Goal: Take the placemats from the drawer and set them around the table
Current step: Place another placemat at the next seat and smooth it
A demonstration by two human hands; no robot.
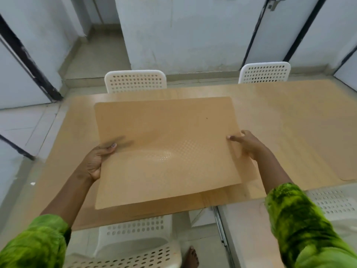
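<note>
A tan placemat point(166, 136) with a fine dotted texture hangs above the wooden table point(289, 117), tilted away from me. My left hand point(96, 161) grips its left edge, thumb on top. My right hand point(247, 144) grips its right edge. A second tan placemat point(249, 182) shows beneath and to the right of the top one; whether my right hand also holds it I cannot tell. Another placemat point(349, 176) lies flat at the table's right edge.
Two white perforated chairs point(135, 81) point(264, 72) stand at the far side of the table. A third chair point(135, 246) is pushed in at the near side below my arms, and a fourth point(336, 202) at the right. My bare foot point(192, 256) is on the floor.
</note>
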